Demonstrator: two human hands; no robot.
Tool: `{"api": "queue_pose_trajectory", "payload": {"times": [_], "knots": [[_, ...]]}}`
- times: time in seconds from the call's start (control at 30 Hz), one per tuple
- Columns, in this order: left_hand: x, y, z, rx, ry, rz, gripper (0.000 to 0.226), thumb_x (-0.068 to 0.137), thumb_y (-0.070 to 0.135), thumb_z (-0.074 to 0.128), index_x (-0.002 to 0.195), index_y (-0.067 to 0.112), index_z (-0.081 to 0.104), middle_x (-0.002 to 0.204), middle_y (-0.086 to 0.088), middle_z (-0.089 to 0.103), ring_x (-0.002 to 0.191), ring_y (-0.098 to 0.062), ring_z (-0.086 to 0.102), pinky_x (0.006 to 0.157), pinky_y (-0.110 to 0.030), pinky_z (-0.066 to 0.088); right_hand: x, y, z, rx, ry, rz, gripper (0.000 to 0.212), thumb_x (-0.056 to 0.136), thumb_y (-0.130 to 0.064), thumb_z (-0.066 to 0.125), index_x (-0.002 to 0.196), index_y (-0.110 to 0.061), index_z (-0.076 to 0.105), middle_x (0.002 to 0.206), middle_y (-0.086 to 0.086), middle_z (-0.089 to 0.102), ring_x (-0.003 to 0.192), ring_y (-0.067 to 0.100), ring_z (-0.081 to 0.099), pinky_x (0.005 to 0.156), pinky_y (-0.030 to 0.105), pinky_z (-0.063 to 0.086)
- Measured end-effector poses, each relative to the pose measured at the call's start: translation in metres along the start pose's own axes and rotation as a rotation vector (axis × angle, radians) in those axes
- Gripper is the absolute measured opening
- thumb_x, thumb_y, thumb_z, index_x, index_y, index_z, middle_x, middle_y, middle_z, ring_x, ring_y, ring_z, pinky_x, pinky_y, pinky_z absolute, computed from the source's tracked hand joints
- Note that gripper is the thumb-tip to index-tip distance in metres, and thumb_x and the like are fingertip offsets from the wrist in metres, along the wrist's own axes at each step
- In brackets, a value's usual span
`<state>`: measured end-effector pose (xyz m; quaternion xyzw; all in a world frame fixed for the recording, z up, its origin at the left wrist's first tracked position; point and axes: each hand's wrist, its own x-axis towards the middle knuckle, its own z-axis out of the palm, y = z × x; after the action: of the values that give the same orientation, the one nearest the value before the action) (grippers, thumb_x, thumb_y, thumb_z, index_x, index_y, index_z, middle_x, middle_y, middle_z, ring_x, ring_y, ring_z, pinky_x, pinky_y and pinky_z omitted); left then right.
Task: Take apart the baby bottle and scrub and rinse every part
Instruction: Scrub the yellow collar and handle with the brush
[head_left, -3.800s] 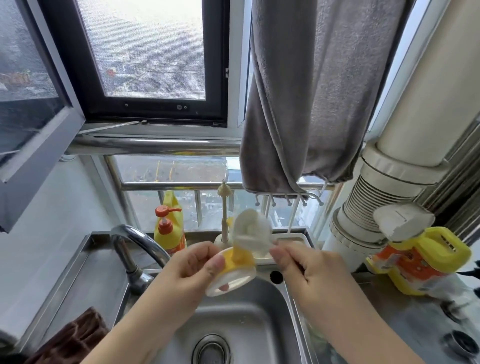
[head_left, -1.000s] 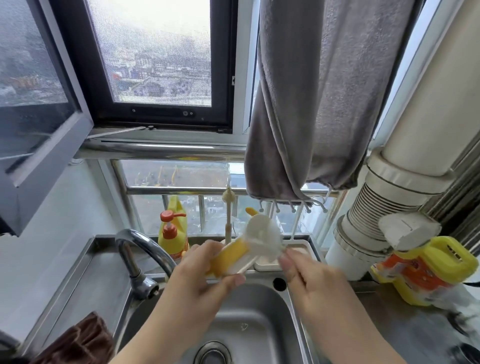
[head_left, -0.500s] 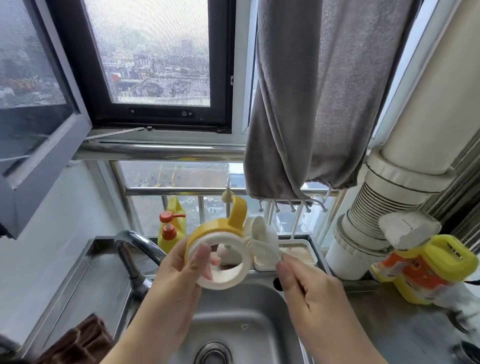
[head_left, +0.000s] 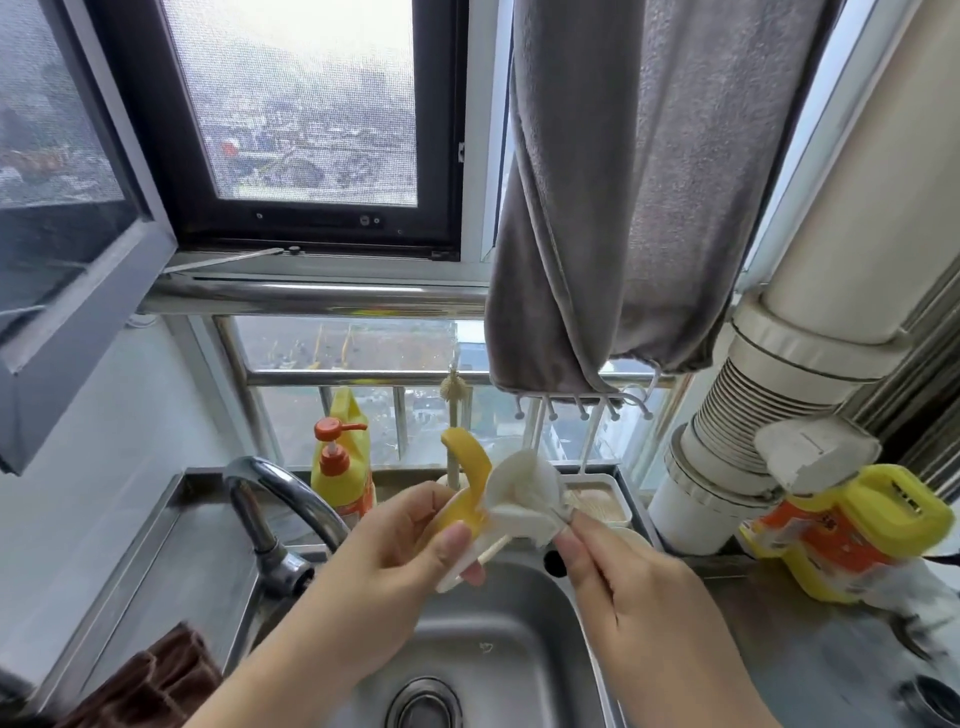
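left fingers (head_left: 452, 540) grip the yellow bottle collar (head_left: 465, 512); right fingers (head_left: 571, 551) pinch the white sponge brush (head_left: 524, 493) against it.

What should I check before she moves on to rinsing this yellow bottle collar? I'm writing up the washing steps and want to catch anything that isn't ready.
1. Collar held firmly: ok. The left hand grips the yellow bottle collar between thumb and fingers.
2. Scrubber in hand: ok. The right hand pinches the white sponge brush against the collar.
3. Work held over the sink: ok, so drips fall into the basin.
4. Water running from the faucet: not ok, no stream is visible.
5. Drain unblocked: cannot tell, only partly in view.
6. Collar fully scrubbed inside: cannot tell, its inside faces away.
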<state>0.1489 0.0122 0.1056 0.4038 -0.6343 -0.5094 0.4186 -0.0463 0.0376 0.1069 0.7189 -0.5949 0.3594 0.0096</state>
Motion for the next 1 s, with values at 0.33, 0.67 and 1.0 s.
{"api": "queue_pose_trajectory", "payload": {"times": [0.33, 0.67, 1.0], "knots": [[0.002, -0.005, 0.004, -0.013, 0.037, -0.027, 0.016, 0.08, 0.026, 0.058, 0.091, 0.019, 0.069, 0.092, -0.007, 0.069, 0.087, -0.018, 0.068, 0.077, -0.033, 0.057, 0.02, -0.009, -0.008, -0.037, -0.111, -0.039, 0.048, 0.096, -0.052, 0.022, 0.104, -0.029, 0.063, 0.067, -0.011, 0.064, 0.053, 0.015, 0.06, 0.041, 0.024, 0.039], [0.003, 0.0, 0.001, -0.465, 0.169, -0.002, 0.056, 0.049, 0.055, 0.086, 0.088, 0.016, 0.074, 0.089, -0.009, 0.07, 0.084, -0.019, 0.063, 0.082, -0.033, 0.047, 0.018, 0.0, -0.002, 0.121, -0.155, 0.075, 0.04, 0.088, -0.06, 0.027, 0.099, -0.032, 0.053, 0.051, -0.015, 0.05, 0.05, 0.002, 0.047, 0.049, 0.021, 0.036], [-0.002, 0.014, 0.004, -0.371, 0.083, 0.03, 0.026, 0.06, 0.04, 0.083, 0.082, 0.029, 0.074, 0.084, 0.0, 0.072, 0.08, -0.013, 0.068, 0.079, -0.022, 0.053, 0.021, -0.007, -0.015, 0.271, -0.211, 0.07, 0.025, 0.095, -0.051, 0.034, 0.08, -0.041, 0.051, 0.053, -0.022, 0.049, 0.054, 0.0, 0.046, 0.053, 0.013, 0.032]]}}
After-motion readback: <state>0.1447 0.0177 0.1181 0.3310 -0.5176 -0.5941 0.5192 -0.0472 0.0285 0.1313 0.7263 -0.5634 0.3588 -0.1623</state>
